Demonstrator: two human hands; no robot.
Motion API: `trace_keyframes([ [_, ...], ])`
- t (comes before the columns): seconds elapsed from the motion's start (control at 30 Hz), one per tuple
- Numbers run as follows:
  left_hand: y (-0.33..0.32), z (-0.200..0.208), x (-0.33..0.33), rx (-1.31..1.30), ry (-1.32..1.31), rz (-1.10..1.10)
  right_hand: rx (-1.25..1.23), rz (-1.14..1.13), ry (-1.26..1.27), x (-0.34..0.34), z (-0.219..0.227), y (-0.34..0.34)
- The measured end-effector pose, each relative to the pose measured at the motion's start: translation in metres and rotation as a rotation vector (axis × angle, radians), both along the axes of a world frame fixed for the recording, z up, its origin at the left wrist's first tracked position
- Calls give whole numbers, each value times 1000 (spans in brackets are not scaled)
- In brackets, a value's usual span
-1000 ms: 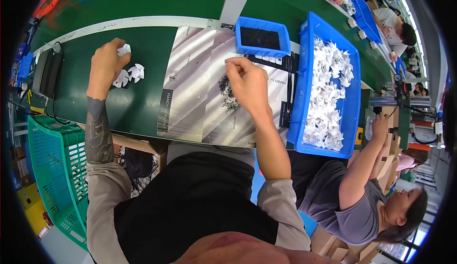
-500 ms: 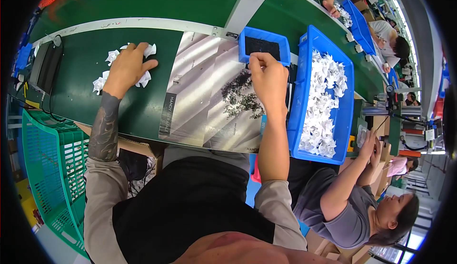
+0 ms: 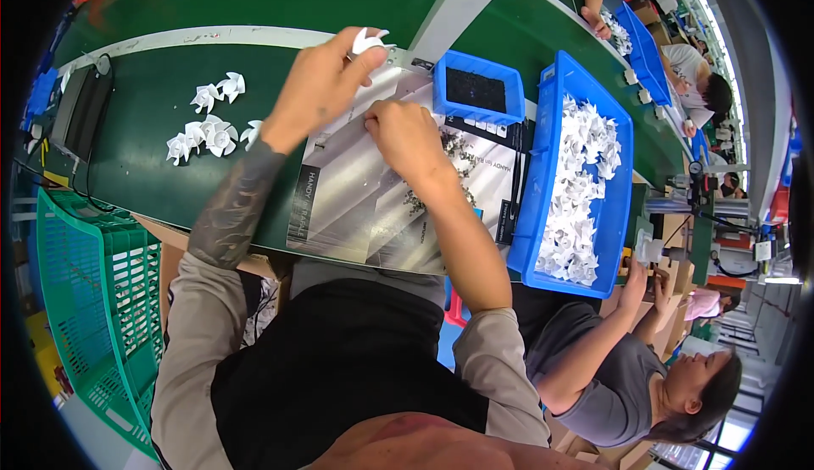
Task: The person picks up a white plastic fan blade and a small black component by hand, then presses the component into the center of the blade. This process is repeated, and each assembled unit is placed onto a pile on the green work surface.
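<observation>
My left hand (image 3: 318,88) is raised over the far edge of the printed cardboard sheet (image 3: 339,224), its fingers closed around a white pinwheel-shaped piece (image 3: 368,43) with pointed blades. Just below and to the right, my right hand (image 3: 407,143) is held over the sheet with thumb and fingertips pinched together; whatever they hold is too small or hidden to make out. Several more such white pieces (image 3: 220,136) lie loose on the green bench (image 3: 153,186) to the left. Behind my right hand stands a small blue bin (image 3: 514,109) of tiny black parts (image 3: 475,90).
A large blue tray (image 3: 532,207) heaped with white pieces (image 3: 572,207) stands at the right. A grey post (image 3: 445,12) rises at the far edge. A green plastic crate (image 3: 106,300) sits at lower left. A co-worker (image 3: 619,377) works close on the right.
My left hand has lifted a white piece from the bench and carried it right. My right hand has left the small bin and moved left, still pinched.
</observation>
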State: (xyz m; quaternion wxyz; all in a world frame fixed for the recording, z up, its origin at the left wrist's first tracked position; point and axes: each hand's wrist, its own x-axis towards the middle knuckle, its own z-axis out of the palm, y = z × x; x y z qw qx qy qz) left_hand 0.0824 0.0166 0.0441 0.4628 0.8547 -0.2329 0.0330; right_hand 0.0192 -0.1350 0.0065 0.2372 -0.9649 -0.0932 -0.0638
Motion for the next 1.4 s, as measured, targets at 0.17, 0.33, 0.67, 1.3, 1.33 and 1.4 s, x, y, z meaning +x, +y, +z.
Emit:
trace_keyframes([
  [0.17,-1,-19,-6,-355,200,82,-260,88,79,24,7,11],
  [0.33,6,-21,4,-688,316,84,-381,138,44,34,16,23],
  [0.67,-9,-36,-16,-783,315,-35,288,-87,95,-18,32,-18],
  [1.3,-27,-41,-73,-282,103,-343,575,-55,-534,-49,-12,-38],
  [1.33,-28,-42,-72,-301,78,-336,564,-50,-548,-49,-12,-38],
  [1.4,-30,-44,-72,-339,25,-321,552,-45,-561,-49,-12,-37],
])
